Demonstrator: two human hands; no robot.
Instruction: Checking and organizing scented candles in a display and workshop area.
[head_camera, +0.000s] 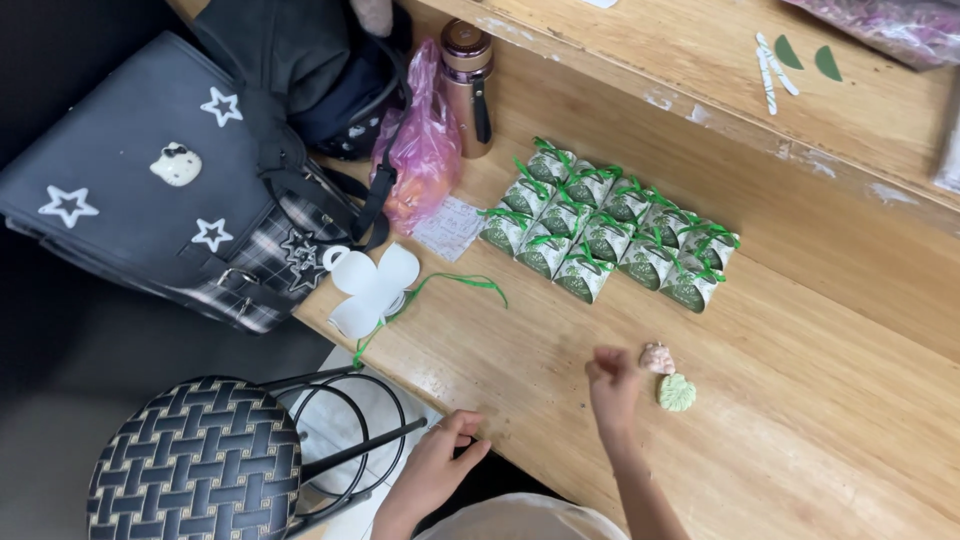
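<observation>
- Fingers (603, 366) of our right hand (612, 388) are curling loosely together over the wooden table (800, 330) — gripping nothing that we can see.
- Just beside that hand, at about three o'clock from it, we are seeing a small pinkish shell-shaped piece (657, 358) and a pale green leaf-shaped piece (677, 392); the two are lying close together, and whether they touch we cannot tell.
- Our left hand (440, 462) is resting at the table's near edge, at about eight o'clock from the right one, its fingers bent inward and its thumb lying across them — holding nothing visible.
- At twelve o'clock from the right hand, well apart, small green-patterned gift boxes with green ribbons (605, 225) are sitting packed side by side in slanting rows.
- At ten o'clock, a flat white petal-shaped cutout (370, 285) is lying with a loose green ribbon (455, 285) trailing from it.
- Beyond these we are seeing a pink plastic bag (425, 150), a copper-coloured bottle (468, 80) and a dark backpack with white stars (170, 180).
- A woven-seat stool (190, 465) is standing at nine o'clock from the left hand.
</observation>
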